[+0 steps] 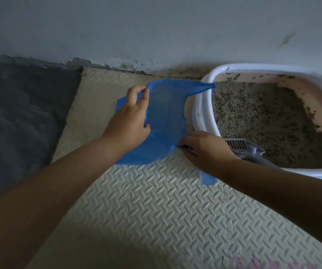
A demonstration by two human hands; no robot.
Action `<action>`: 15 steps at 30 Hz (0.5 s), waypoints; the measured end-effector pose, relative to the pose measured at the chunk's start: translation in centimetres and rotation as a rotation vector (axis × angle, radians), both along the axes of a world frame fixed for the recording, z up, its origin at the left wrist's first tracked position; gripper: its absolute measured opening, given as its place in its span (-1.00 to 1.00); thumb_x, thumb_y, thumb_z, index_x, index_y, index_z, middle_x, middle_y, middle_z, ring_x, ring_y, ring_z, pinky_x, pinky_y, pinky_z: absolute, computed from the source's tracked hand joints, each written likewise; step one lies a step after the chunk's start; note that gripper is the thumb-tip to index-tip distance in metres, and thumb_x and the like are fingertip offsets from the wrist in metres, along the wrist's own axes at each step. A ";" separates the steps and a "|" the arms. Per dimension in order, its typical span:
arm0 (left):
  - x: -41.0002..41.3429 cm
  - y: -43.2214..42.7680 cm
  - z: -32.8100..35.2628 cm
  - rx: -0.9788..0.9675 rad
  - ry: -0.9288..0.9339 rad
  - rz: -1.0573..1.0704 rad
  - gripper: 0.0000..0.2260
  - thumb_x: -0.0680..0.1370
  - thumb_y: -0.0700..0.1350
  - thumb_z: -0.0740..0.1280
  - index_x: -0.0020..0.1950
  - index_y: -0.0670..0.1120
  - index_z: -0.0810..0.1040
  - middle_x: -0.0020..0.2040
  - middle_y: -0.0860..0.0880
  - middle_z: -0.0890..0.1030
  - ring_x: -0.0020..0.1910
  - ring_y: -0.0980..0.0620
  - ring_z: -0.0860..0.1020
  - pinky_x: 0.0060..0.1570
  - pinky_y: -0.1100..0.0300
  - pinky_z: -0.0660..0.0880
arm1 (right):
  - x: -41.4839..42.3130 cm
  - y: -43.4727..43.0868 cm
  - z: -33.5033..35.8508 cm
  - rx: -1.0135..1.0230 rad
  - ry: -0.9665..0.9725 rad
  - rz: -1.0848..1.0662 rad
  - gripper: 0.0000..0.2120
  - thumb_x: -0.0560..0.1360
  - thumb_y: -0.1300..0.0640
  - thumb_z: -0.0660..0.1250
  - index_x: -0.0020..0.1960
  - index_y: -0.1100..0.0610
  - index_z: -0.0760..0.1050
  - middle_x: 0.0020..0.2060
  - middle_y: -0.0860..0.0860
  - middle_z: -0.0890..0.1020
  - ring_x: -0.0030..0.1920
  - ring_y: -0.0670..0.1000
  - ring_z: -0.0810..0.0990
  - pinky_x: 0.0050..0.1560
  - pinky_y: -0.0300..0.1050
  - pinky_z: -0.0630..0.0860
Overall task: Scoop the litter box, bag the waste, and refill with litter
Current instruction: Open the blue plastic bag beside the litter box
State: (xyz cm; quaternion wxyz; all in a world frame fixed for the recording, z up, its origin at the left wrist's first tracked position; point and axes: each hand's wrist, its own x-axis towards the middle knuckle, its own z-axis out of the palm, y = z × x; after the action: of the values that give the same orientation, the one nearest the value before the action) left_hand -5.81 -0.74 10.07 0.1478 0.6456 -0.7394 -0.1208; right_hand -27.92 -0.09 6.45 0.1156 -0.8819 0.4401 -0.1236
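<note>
A thin blue plastic bag is spread open just left of the litter box. My left hand pinches the bag's far left rim. My right hand grips the near edge of the bag beside the box's corner. The box has a white rim and pink inner walls. It holds grey-brown litter that is darker and clumped toward the right. A pale slotted scoop lies inside at the near left corner, partly behind my right wrist.
A cream textured foam mat covers the floor under the bag and box. Dark grey floor lies to the left. The wall runs behind, with spilled litter along its base. Something pink shows at the bottom edge.
</note>
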 end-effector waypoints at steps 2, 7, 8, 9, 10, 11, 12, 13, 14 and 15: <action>-0.2 0.1 -0.1 0.003 -0.006 0.015 -0.28 0.44 -0.23 0.39 0.52 -0.15 0.11 0.47 -0.05 0.10 0.08 -0.13 0.52 -0.05 0.03 0.50 | -0.7 0.5 -0.4 -0.016 0.004 0.115 -0.94 0.44 0.14 0.39 -0.11 0.04 0.62 -0.21 -0.05 0.61 -0.20 0.04 0.61 -0.33 -0.19 0.45; -1.2 0.0 -0.2 0.033 -0.034 0.025 -0.27 0.45 -0.20 0.39 0.52 -0.16 0.08 0.47 -0.05 0.06 0.09 -0.11 0.51 -0.06 0.09 0.48 | -1.9 1.2 -0.5 -0.018 0.037 0.229 -0.76 0.48 0.05 0.21 -0.14 0.08 0.63 -0.16 -0.01 0.61 -0.19 0.06 0.59 -0.28 -0.18 0.45; -1.4 -0.1 -0.2 0.034 -0.035 0.024 -0.28 0.45 -0.21 0.39 0.52 -0.17 0.10 0.47 -0.06 0.07 0.11 -0.12 0.51 -0.04 0.03 0.50 | -2.1 1.3 -0.4 -0.015 0.028 0.223 -0.76 0.49 0.05 0.20 -0.15 0.08 0.63 -0.16 -0.01 0.61 -0.19 0.06 0.59 -0.29 -0.19 0.44; -1.5 -0.2 -0.3 0.035 -0.035 0.024 -0.28 0.44 -0.21 0.40 0.51 -0.17 0.11 0.47 -0.07 0.07 0.12 -0.13 0.51 -0.02 -0.02 0.51 | -2.3 1.4 -0.3 -0.013 0.024 0.220 -0.76 0.49 0.05 0.20 -0.15 0.08 0.63 -0.17 -0.02 0.61 -0.19 0.05 0.59 -0.29 -0.19 0.43; -1.7 -0.3 -0.3 0.036 -0.032 0.026 -0.28 0.43 -0.22 0.40 0.50 -0.17 0.12 0.47 -0.07 0.07 0.13 -0.14 0.51 -0.02 -0.05 0.52 | -2.6 1.5 -0.1 -0.021 0.032 0.221 -0.76 0.49 0.05 0.20 -0.15 0.07 0.63 -0.17 -0.02 0.61 -0.19 0.05 0.58 -0.29 -0.18 0.43; -1.9 -0.4 -0.3 0.034 -0.027 0.028 -0.28 0.42 -0.22 0.40 0.50 -0.17 0.13 0.47 -0.07 0.08 0.12 -0.15 0.51 -0.02 -0.06 0.52 | -2.8 1.5 0.0 -0.027 0.050 0.224 -0.76 0.49 0.04 0.20 -0.15 0.06 0.63 -0.16 -0.03 0.61 -0.19 0.04 0.58 -0.29 -0.18 0.42; -2.1 -0.5 -0.2 0.032 -0.022 0.028 -0.29 0.42 -0.23 0.40 0.49 -0.17 0.14 0.47 -0.07 0.08 0.09 -0.15 0.52 -0.02 -0.07 0.52 | -3.2 1.5 0.1 -0.027 0.064 0.227 -0.76 0.49 0.02 0.20 -0.13 0.05 0.63 -0.15 -0.03 0.61 -0.17 0.03 0.57 -0.28 -0.17 0.43; -2.5 -0.5 -0.2 0.031 -0.017 0.025 -0.29 0.42 -0.24 0.39 0.50 -0.17 0.14 0.47 -0.07 0.08 0.06 -0.15 0.53 -0.03 -0.05 0.52 | -3.5 1.6 0.2 -0.012 0.080 0.222 -0.75 0.49 -0.01 0.20 -0.09 0.04 0.63 -0.13 -0.03 0.61 -0.15 0.02 0.57 -0.25 -0.16 0.45; -2.8 -0.4 0.0 0.033 -0.014 0.020 -0.29 0.42 -0.24 0.39 0.50 -0.17 0.13 0.47 -0.06 0.08 0.03 -0.14 0.53 -0.04 -0.04 0.51 | -3.9 1.8 0.5 0.013 0.090 0.205 -0.72 0.49 -0.05 0.19 -0.03 0.04 0.63 -0.10 -0.03 0.61 -0.11 0.02 0.57 -0.21 -0.15 0.47; -3.1 -0.4 0.0 0.033 -0.012 0.013 -0.29 0.43 -0.23 0.38 0.51 -0.16 0.13 0.47 -0.06 0.08 0.02 -0.13 0.53 -0.06 -0.02 0.51 | -4.2 1.9 0.8 0.041 0.091 0.175 -0.67 0.50 -0.10 0.18 0.04 0.04 0.62 -0.07 -0.03 0.60 -0.07 0.03 0.57 -0.16 -0.12 0.50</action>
State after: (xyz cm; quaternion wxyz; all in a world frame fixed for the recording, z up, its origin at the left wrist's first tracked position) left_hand -8.96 -1.11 10.10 0.1336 0.6533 -0.7341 -0.1283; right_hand -32.14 1.79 7.30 0.1239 -0.9190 0.3688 -0.0640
